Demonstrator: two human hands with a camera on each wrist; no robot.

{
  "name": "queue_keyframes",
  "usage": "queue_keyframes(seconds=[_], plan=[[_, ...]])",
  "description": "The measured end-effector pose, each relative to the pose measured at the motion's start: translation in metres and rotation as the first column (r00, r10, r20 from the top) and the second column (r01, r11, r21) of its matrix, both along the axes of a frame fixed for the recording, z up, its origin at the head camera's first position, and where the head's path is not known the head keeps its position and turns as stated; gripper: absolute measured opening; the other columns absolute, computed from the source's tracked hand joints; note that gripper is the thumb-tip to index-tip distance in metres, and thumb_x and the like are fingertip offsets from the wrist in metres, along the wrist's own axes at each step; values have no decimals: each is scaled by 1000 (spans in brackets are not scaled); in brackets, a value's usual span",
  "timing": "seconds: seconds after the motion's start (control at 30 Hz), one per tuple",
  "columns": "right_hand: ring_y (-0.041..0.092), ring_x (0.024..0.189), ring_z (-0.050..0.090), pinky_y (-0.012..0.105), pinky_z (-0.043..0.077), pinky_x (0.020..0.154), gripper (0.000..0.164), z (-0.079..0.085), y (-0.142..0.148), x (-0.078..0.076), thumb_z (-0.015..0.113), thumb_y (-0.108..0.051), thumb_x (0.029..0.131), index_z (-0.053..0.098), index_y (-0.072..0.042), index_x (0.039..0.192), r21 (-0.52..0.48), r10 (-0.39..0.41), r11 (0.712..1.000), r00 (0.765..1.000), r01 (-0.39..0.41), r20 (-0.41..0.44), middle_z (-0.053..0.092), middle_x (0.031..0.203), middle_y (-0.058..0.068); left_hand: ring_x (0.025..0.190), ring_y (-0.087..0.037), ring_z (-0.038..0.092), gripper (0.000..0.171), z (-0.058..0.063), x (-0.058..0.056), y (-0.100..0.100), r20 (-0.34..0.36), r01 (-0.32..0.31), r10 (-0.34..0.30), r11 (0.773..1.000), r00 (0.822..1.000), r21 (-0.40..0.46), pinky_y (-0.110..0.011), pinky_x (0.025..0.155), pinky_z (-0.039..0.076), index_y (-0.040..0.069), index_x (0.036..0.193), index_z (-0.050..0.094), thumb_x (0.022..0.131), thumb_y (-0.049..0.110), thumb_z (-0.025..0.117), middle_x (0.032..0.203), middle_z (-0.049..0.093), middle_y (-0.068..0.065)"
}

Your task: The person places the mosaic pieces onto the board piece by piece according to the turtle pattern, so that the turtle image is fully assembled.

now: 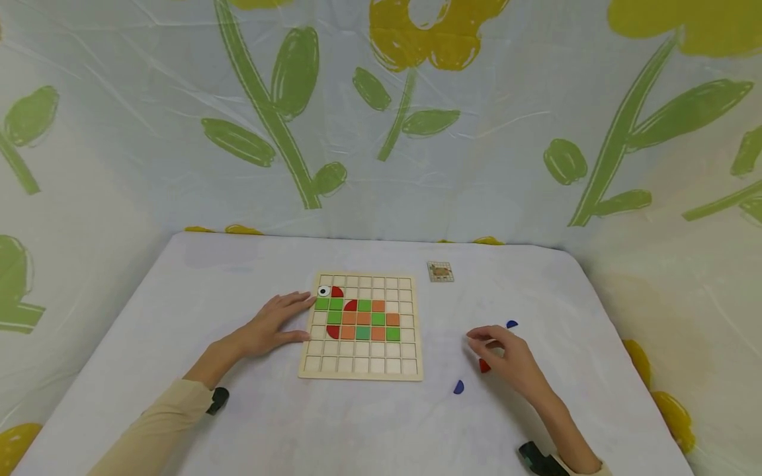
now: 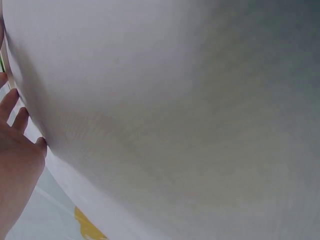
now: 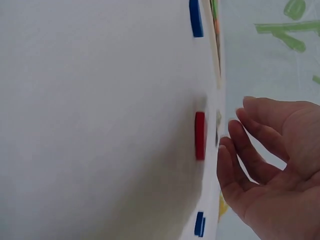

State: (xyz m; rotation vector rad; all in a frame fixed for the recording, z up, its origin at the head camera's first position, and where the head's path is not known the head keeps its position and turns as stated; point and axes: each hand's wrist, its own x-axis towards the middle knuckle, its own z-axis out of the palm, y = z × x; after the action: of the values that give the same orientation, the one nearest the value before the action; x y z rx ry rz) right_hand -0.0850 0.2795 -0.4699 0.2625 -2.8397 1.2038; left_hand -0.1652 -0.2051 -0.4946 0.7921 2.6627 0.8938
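A wooden grid board (image 1: 361, 371) lies on the table, bearing green squares (image 1: 393, 334), orange squares (image 1: 347, 332), red quarter-round pieces (image 1: 333, 332) and an eye piece (image 1: 323, 291). My left hand (image 1: 268, 327) touches the board's left edge with fingers extended. To the right of the board, my right hand (image 1: 506, 357) hovers over a red piece (image 1: 484, 365), its fingers loosely bent. The right wrist view shows nothing between those fingers, and the red piece (image 3: 200, 136) stays apart on the cloth. Two blue half-round pieces (image 1: 458, 387) lie nearby, one nearer me and one beyond the hand.
A small picture card (image 1: 440, 272) lies behind the board, toward the right. White cloth (image 1: 250, 410) covers the table, and a flower-printed curtain (image 1: 476, 152) hangs behind it. Each wrist wears a dark camera (image 1: 538, 457).
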Motion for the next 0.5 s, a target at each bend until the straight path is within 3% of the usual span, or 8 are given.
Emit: queue_keyframes(seconds=[0.13, 0.3, 0.5], plan=[[15, 90, 67, 26, 57, 79, 21, -2, 11, 8, 77, -20, 95, 74, -11, 114, 27, -8, 1000, 999, 7, 35, 72, 108, -1, 152, -42, 23, 81, -1, 0, 0, 3, -2, 2, 1000, 1000, 4, -65, 121, 12, 10, 159, 40, 93, 41, 75, 164, 34, -15], [11, 87, 63, 26, 56, 78, 21, -5, 21, 17, 84, -19, 88, 76, -14, 107, 48, 11, 999, 1000, -11, 9, 72, 102, -6, 152, -42, 22, 81, -1, 0, 0, 4, -3, 3, 1000, 1000, 1, -65, 121, 13, 10, 159, 39, 93, 41, 75, 165, 33, -15], [11, 85, 59, 24, 54, 75, 16, -6, 26, 21, 84, -20, 87, 76, -17, 101, 62, 26, 998, 1000, -27, 14, 68, 96, -8, 152, -41, 23, 81, -1, -1, 0, 2, 3, -3, 1000, 1000, -1, -64, 122, 8, 9, 159, 39, 94, 40, 75, 164, 34, -16]])
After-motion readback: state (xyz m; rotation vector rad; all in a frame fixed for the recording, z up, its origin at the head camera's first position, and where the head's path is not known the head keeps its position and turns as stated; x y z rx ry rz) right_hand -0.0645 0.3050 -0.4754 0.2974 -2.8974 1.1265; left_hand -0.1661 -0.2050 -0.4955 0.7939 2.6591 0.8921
